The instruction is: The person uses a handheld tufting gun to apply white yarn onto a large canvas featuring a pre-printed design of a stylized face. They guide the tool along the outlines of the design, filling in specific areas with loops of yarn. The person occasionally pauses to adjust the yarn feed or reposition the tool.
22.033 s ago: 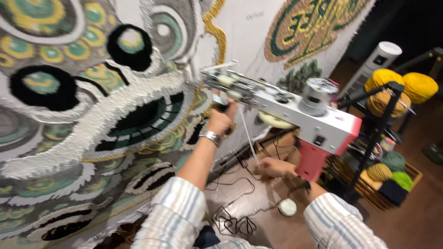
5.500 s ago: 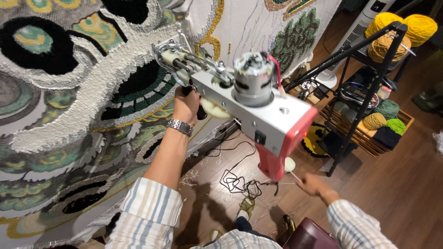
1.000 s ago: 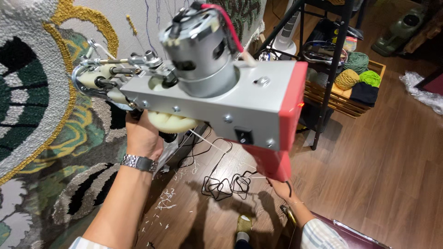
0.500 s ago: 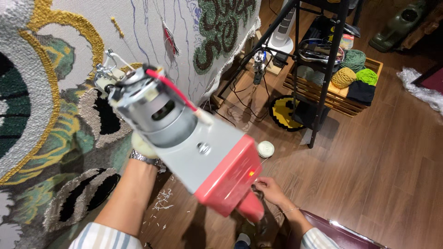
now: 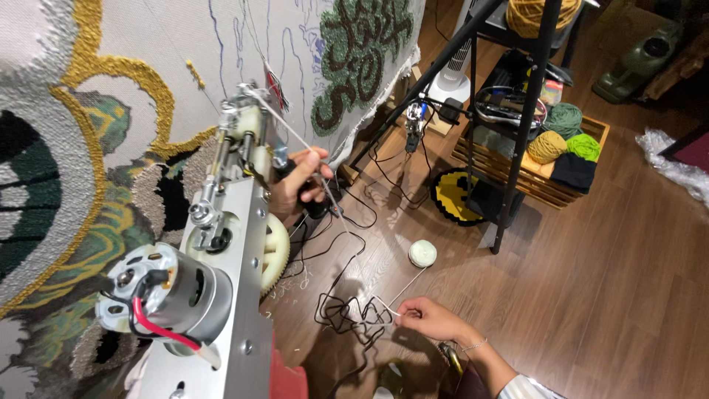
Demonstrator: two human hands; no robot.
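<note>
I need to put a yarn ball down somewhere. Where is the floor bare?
Bare wood floor lies right of the black rack, toward the crumpled plastic. Crowded: black cables and the white yarn ball between left hand and right hand.

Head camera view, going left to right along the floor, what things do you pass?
Tufted rug → tufting gun → left hand on its handle → tangled black cable → right hand holding white yarn → small white yarn ball → black shelf rack → green yarn ball.
</note>
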